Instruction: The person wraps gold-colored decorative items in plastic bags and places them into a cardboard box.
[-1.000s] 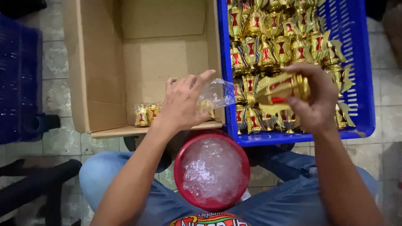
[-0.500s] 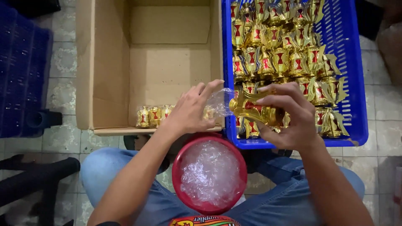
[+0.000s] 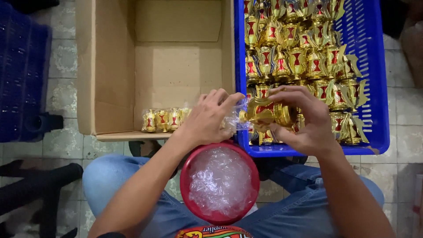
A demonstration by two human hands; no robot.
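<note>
The right hand point(image 3: 304, 121) grips a gold-and-red plastic lantern ornament point(image 3: 264, 112), fingers curled round it, just above the near edge of the blue plastic crate point(image 3: 374, 88). The left hand point(image 3: 209, 119) pinches a small clear plastic bag point(image 3: 233, 119) at the ornament's end. This looks like the bagging step; sliding the ornament in calls for the bag's mouth held open.

Open brown cardboard box point(image 3: 176, 66) beside blue crate point(image 3: 374, 88)
</note>
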